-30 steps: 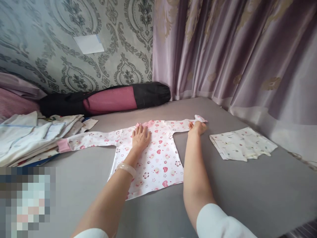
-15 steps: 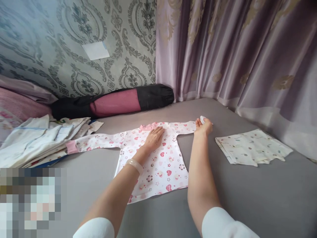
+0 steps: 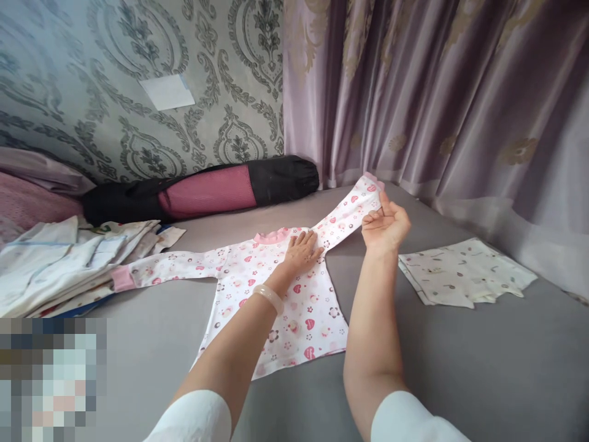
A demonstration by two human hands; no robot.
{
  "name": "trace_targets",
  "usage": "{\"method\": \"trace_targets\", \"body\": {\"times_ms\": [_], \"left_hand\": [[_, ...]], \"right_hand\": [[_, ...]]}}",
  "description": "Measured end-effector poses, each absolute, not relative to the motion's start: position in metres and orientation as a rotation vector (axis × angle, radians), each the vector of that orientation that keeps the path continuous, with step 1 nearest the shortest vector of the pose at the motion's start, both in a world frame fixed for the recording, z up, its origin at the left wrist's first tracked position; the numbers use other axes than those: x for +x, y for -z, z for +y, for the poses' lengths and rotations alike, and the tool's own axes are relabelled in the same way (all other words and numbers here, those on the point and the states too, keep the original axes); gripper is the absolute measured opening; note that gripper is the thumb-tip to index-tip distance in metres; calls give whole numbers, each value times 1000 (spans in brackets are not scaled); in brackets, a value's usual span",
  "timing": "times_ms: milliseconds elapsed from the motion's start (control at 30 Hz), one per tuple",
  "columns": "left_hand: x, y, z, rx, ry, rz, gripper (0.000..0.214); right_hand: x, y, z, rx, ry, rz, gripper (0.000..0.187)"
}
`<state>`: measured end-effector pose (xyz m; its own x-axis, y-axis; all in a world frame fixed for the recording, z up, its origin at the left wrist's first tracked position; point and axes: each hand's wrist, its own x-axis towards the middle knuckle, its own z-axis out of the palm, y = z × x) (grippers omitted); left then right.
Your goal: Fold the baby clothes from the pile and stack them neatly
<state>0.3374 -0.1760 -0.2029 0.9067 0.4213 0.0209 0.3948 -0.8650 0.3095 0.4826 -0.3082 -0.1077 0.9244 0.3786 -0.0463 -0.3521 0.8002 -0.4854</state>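
Observation:
A small white long-sleeved shirt (image 3: 294, 313) with pink hearts, flowers and a pink collar is spread on the grey bed sheet. My left hand (image 3: 302, 250), with a pale bangle at the wrist, presses flat on the shirt near the right shoulder, fingers spread. In my right hand (image 3: 386, 224) the edge of the shirt's right sleeve (image 3: 350, 209) is pinched near its pink cuff. That sleeve is lifted and angles up and away to the right. The left sleeve (image 3: 175, 267) lies stretched out, its pink cuff against a clothes stack.
At the left is a stack of folded clothes (image 3: 55, 264). A folded cream patterned garment (image 3: 464, 273) lies on the bed at the right. Along the wall rests a long black and pink bag (image 3: 207, 193). Purple curtains (image 3: 414, 92) hang behind.
My right hand has raised the right sleeve from lying straight out to slanting upward. My left hand has slid right toward that sleeve's shoulder seam. The view has shifted slightly.

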Motion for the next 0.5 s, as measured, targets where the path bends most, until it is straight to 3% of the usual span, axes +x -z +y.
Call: {"method": "trace_targets", "body": {"times_ms": [500], "left_hand": [[364,174,-162,2809,20,589,75]], "right_hand": [[460,84,-302,-762,-594,-295,27]]}}
